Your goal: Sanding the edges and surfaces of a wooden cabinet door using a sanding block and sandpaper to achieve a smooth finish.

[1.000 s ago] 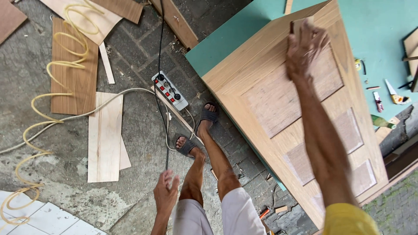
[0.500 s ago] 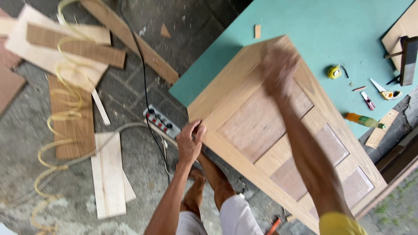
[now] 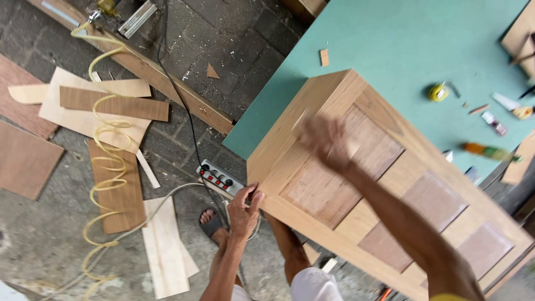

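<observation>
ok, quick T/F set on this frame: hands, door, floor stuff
1. The left hand touches the near edge of the wooden panelled door. True.
2. The right hand holds a hammer. False: it holds no tool; it is blurred over the door's face.
3. The door lies on a green tabletop. True.
4. The coiled hose on the floor is blue. False: it is yellow.
5. A power strip lies on the floor by the door's corner. True.

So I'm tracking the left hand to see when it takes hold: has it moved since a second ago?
Yes. The left hand has come up from beside the legs to the near corner of the wooden door, next to the power strip.
</observation>
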